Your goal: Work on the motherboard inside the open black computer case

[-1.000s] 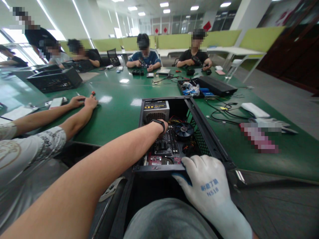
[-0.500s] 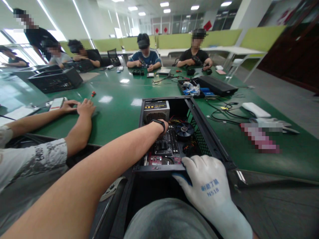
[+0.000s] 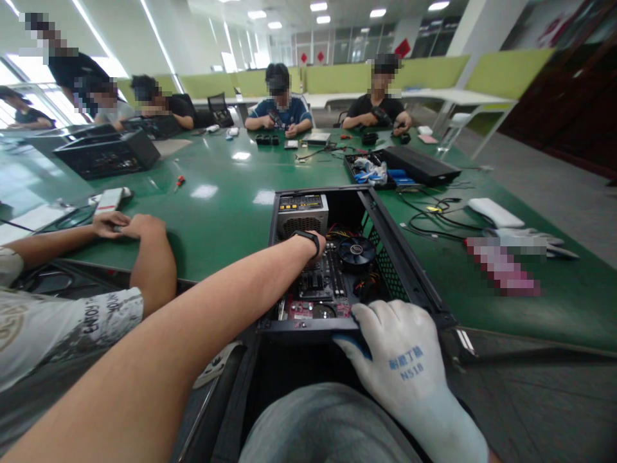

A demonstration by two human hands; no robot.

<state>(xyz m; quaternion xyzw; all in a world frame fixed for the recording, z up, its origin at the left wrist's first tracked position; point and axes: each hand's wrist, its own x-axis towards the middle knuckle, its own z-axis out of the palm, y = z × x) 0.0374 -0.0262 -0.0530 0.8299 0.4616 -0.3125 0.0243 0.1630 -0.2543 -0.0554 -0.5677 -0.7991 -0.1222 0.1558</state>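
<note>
At one computer case (image 3: 318, 326), one bare hand (image 3: 319, 245), one gloved hand (image 3: 402, 350)

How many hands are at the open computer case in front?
2: the wearer's left hand, inside near the power supply and mostly hidden, and the gloved right hand, gripping the near edge of the computer case. Parts of the inside are hidden from view.

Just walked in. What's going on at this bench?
The person's bare left hand reaches into an open computer case, near the power supply and motherboard; its fingertips are hidden. The gloved right hand holds the case's near edge. To the left, a co-worker's hands are together.
</note>
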